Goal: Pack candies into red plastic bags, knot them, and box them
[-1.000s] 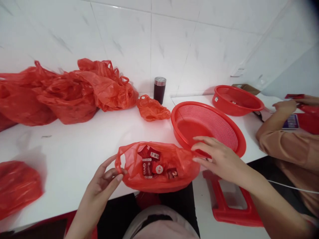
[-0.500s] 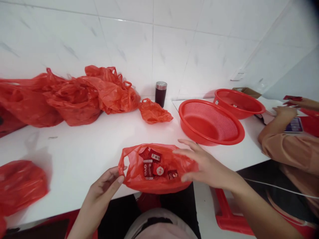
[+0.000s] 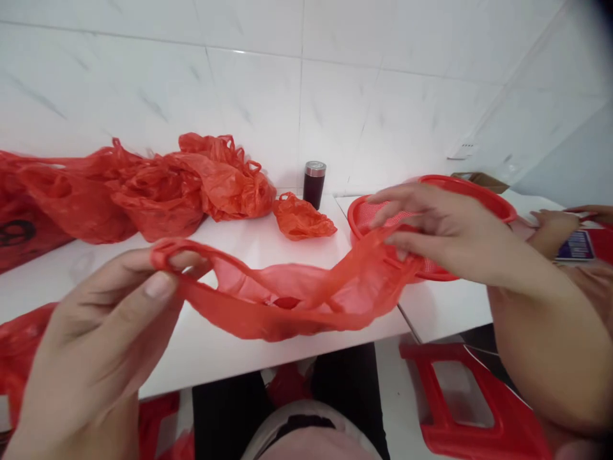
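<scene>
A small red plastic bag [image 3: 287,303] hangs stretched between my two hands above the front edge of the white table [image 3: 249,249]. My left hand [image 3: 105,319] pinches the bag's left handle loop between thumb and fingers. My right hand [image 3: 431,233] pinches the right handle, in front of the red baskets. The bag sags in the middle; its contents are hidden by the plastic, apart from a dark red patch inside.
Several crumpled red bags [image 3: 158,185] lie along the tiled wall, with a smaller one [image 3: 301,220] and a dark tumbler [image 3: 313,184] beside them. Two red baskets [image 3: 474,195] stand at right. Another person's hand [image 3: 555,223] rests at far right. A red stool [image 3: 474,409] stands below.
Both hands have closed on the bag's handles and lifted it off the table toward the camera. The small red packets seen inside earlier are now hidden.
</scene>
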{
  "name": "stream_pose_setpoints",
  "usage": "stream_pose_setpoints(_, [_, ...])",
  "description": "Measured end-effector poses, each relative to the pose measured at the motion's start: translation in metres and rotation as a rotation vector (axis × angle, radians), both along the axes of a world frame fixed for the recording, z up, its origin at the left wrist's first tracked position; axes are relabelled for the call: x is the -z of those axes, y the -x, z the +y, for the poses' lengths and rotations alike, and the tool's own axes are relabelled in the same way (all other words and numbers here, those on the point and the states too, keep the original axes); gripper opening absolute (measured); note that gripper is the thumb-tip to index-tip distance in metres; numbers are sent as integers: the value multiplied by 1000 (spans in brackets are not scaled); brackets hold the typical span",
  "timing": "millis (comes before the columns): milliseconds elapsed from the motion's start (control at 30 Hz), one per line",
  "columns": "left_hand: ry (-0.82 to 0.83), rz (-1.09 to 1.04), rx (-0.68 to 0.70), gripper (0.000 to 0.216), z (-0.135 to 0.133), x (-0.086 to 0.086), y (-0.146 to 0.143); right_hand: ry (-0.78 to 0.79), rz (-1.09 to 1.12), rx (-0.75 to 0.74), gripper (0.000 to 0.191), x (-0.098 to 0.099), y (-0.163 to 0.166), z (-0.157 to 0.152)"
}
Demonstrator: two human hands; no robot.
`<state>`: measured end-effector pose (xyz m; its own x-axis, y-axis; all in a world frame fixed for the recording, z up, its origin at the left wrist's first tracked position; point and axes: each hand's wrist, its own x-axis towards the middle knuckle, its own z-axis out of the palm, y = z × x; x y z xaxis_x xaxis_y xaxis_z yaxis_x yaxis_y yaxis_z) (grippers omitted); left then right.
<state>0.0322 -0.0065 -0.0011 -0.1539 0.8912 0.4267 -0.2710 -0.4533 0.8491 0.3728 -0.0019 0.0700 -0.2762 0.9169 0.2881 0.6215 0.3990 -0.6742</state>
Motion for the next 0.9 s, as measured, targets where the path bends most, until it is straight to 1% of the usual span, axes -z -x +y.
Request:
stream_pose_setpoints(100, [-73,34,59,15,1,-15,-4,92,-103,-101,44,-19,7,16])
stream_pose_setpoints(200, [-68,57,80,19,0,-22,-2,68,-100,-148,47,-32,7,34])
stream_pose_setpoints(267, [-36,61,89,25,1,-26,2,49,-153,-172,41,-40,10,43])
stream_pose_setpoints(333, [-5,89,136,33,3,-31,6,-2,-171,-184,37,-49,16,45])
stream_pose_setpoints(433, [30,255,275,55,13,-39,8,-107,-144,-241,36,-62,38,40])
stream_pose_setpoints(500, [74,438,384,66,21,-44,3,-140,-164,-341,30,-66,63,35])
stream_pose_setpoints(533, [101,540,439,65,25,-47,-2,-144,-172,-412,25,-67,78,33])
stream_pose_setpoints(567, [125,647,491,58,28,-49,-8,-145,-168,-485,20,-65,93,31])
stream_pose_setpoints(633, [163,813,558,33,31,-53,-21,-163,-107,-611,14,-60,122,31])
stream_pose_setpoints(667, [193,852,573,27,32,-53,-27,-190,-56,-649,14,-56,133,33])
stream_pose_setpoints(700, [227,851,579,28,33,-52,-32,-226,2,-662,15,-51,141,36])
stream_pose_setpoints(767, [307,747,569,34,35,-48,-36,-304,105,-627,17,-38,147,47])
stream_pose_setpoints(800, [342,673,553,35,37,-44,-35,-306,133,-593,18,-30,145,54])
stream_pose_setpoints(833, [368,603,530,35,40,-40,-34,-266,134,-564,21,-21,142,61])
stream_pose_setpoints(900, [407,500,480,35,45,-32,-28,-114,95,-551,26,-1,133,73])
